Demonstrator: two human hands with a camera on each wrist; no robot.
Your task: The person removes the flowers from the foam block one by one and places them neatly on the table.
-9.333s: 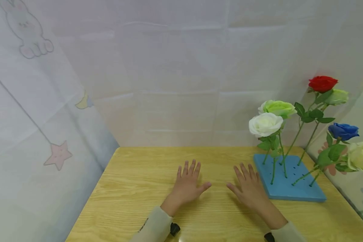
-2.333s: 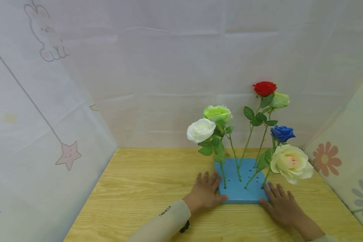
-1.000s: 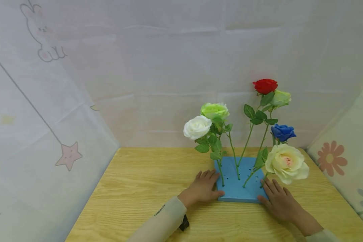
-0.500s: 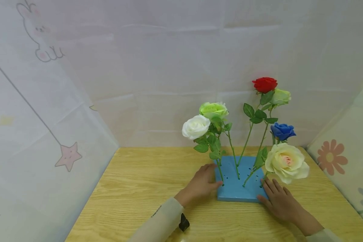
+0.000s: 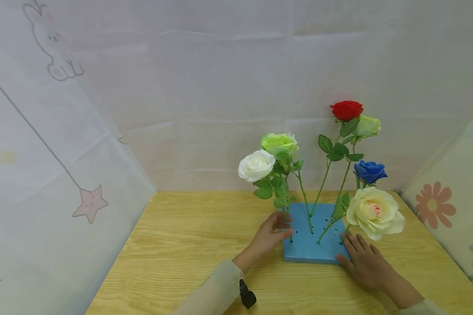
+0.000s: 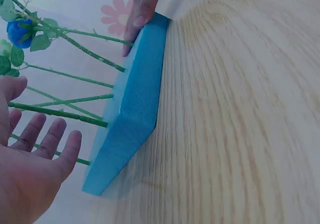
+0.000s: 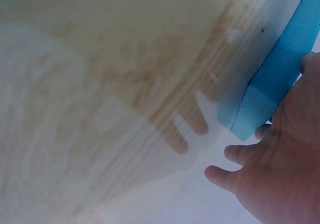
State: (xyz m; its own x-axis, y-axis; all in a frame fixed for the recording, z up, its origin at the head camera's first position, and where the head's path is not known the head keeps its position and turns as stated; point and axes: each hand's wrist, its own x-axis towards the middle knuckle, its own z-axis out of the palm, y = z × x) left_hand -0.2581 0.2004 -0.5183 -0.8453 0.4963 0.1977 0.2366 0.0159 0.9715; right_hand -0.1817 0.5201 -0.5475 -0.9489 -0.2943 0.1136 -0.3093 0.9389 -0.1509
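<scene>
Head cam: my left hand (image 5: 269, 235) loosely cupped, empty, at blue block (image 5: 311, 253)'s 9 o'clock; right hand (image 5: 365, 264) straight-fingered, touching its 4.

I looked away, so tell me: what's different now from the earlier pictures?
The blue board moved left on the table, carrying its flowers. The left hand came to the board's left edge, let go, and now reaches, open, toward a green stem. The right hand came to the right edge and stays there. The flowers still stand in the board.
</scene>
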